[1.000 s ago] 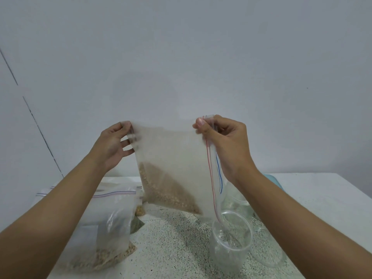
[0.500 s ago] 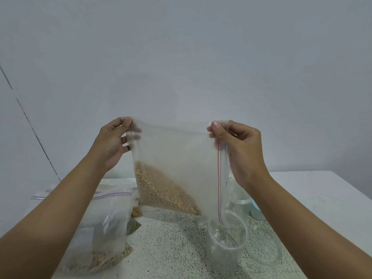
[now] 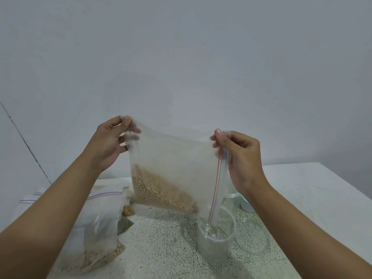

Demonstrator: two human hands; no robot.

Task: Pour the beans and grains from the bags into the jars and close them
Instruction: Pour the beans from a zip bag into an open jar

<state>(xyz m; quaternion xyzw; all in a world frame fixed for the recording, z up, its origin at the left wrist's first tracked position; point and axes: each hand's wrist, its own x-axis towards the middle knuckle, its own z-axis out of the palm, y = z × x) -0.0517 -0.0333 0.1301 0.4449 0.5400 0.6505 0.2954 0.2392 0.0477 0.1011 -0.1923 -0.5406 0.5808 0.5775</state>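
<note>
Head view: your left hand (image 3: 108, 146) pinches the bag (image 3: 173, 158) at its 10 o'clock corner, your right hand (image 3: 241, 158) pinches its 2 o'clock corner. Beans (image 3: 161, 194) pool at 7 o'clock; the zip edge reaches the jar (image 3: 216, 244) mouth at 5 o'clock.

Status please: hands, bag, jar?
Left hand, right hand pinch bag at top corners. Beans low in bag, zip end at open jar mouth. Nothing blocks pour.

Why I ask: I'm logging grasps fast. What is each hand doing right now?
Left hand: closed, pinching the upper left corner of the bean bag.
Right hand: closed, pinching the same bag's zip-edge corner.
</note>
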